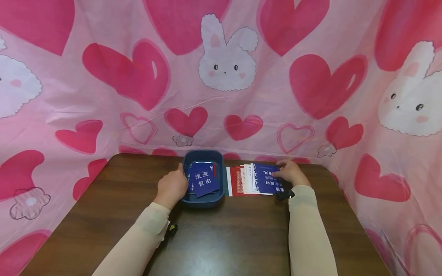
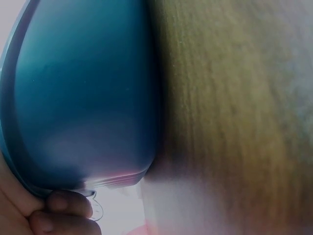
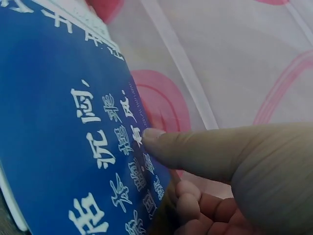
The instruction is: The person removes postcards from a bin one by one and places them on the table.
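Note:
A dark blue plastic bin [image 1: 203, 204] stands near the table's far side, with cards lying in it. The top one is a blue card with white Chinese characters [image 1: 208, 187]. My left hand [image 1: 172, 186] grips the bin's left side; in the left wrist view its curled fingers [image 2: 63, 204] lie at the rim. To the right of the bin, overlapping cards form a row, red [image 1: 236, 184] and white ones showing at its left. My right hand [image 1: 292, 174] pinches the blue card [image 1: 266, 180] at the row's right end, thumb [image 3: 190, 149] on its face and other fingers curled by its edge.
The brown wooden table [image 1: 224, 241] runs forward to a pink curtain [image 1: 235, 103] with hearts and rabbits, which hangs behind and along both sides. A dark wrist device [image 1: 284, 195] sits at the right cuff, another [image 1: 171, 228] under the left sleeve.

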Available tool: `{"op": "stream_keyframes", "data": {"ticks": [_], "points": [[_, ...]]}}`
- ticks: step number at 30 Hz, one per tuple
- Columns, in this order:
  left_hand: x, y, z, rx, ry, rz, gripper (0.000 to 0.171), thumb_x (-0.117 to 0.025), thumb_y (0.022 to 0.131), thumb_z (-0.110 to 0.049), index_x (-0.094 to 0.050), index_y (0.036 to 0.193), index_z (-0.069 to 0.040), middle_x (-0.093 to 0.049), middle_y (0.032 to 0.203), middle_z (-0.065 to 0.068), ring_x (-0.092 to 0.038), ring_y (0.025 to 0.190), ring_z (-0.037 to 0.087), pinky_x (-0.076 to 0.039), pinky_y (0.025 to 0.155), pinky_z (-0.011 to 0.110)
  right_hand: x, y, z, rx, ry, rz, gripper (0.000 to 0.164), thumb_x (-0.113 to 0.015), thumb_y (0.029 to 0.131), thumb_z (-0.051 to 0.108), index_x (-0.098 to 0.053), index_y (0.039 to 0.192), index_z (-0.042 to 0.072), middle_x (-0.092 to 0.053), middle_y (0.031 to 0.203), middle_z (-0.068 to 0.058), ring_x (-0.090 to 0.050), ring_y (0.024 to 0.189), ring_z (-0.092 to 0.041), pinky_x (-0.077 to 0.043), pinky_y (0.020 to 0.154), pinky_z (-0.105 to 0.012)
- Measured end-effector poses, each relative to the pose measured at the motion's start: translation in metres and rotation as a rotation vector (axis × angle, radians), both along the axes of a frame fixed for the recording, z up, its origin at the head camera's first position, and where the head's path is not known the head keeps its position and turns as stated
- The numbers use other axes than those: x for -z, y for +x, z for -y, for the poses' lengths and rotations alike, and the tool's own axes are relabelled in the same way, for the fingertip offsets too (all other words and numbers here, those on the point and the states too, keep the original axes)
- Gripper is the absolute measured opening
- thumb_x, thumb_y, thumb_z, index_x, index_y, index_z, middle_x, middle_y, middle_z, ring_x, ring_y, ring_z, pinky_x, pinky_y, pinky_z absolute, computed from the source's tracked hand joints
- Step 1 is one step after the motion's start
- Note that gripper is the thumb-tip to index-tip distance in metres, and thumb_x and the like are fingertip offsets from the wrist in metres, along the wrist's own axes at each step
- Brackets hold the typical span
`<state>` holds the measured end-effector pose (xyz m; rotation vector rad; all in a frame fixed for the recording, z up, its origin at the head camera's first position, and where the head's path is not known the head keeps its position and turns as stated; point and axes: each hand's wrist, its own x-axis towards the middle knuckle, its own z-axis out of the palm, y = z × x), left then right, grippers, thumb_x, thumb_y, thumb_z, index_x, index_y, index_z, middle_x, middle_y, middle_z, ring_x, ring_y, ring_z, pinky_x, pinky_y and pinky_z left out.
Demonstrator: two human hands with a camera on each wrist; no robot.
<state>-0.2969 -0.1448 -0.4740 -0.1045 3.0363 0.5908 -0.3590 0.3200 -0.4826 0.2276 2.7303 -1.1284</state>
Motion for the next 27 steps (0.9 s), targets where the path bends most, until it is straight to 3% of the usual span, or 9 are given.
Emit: {"op": "stream_keyframes", "data": {"ticks": [6,11,16,21,24,27], "points": [[0.001,0.001,0.001,-0.004,0.013,0.003,0.07,-0.052,0.117,-0.031,-0.033,0.178,-0.003,-0.067,0.078,0.01,-0.066,0.071,0.03,-0.06,0.059,0.038,-0.002,0.002,-0.001,0.046,-0.039,0.025,0.078,-0.076,0.109,0.038,-0.045,0.167,-0.005,-0.051,0.165,-0.038,-0.067,0.134,-0.053,-0.055,0.119,-0.065],[0.001,0.001,0.001,-0.001,0.011,-0.008,0.069,-0.052,0.117,-0.03,-0.034,0.177,-0.002,-0.066,0.076,0.009,-0.066,0.07,0.029,-0.059,0.059,0.038,-0.006,0.0,0.004,0.061,-0.054,0.061,0.078,-0.071,0.112,0.043,-0.043,0.169,-0.001,-0.051,0.165,-0.036,-0.064,0.137,-0.054,-0.054,0.121,-0.066],[0.002,0.0,0.001,-0.007,0.003,-0.011,0.068,-0.052,0.117,-0.03,-0.035,0.177,-0.002,-0.066,0.076,0.01,-0.066,0.07,0.029,-0.059,0.058,0.038,-0.022,0.0,0.016,-0.02,-0.115,-0.013,0.07,-0.072,0.112,0.042,-0.052,0.164,0.001,-0.06,0.156,-0.031,-0.066,0.132,-0.045,-0.056,0.117,-0.063],[0.002,0.0,0.001,-0.015,0.004,-0.009,0.069,-0.052,0.117,-0.03,-0.035,0.177,-0.002,-0.067,0.077,0.01,-0.067,0.072,0.03,-0.063,0.062,0.043,-0.049,0.004,0.038,-0.103,-0.147,-0.078,0.059,-0.075,0.109,0.046,-0.064,0.155,0.011,-0.072,0.139,-0.023,-0.068,0.119,-0.037,-0.059,0.103,-0.051],[0.002,0.0,0.0,-0.012,0.004,-0.011,0.068,-0.052,0.116,-0.03,-0.036,0.176,-0.002,-0.071,0.081,0.012,-0.067,0.073,0.031,-0.064,0.064,0.044,-0.061,0.007,0.057,-0.159,-0.153,-0.137,0.057,-0.077,0.108,0.042,-0.067,0.152,0.008,-0.078,0.129,-0.021,-0.071,0.11,-0.034,-0.059,0.095,-0.044],[0.002,0.001,0.0,-0.008,-0.009,-0.015,0.067,-0.053,0.116,-0.03,-0.038,0.176,-0.002,-0.075,0.089,0.014,-0.067,0.073,0.031,-0.064,0.063,0.044,-0.069,0.009,0.082,-0.195,-0.156,-0.26,0.05,-0.078,0.108,0.031,-0.069,0.148,0.002,-0.082,0.118,-0.021,-0.077,0.102,-0.036,-0.06,0.086,-0.036]]}}
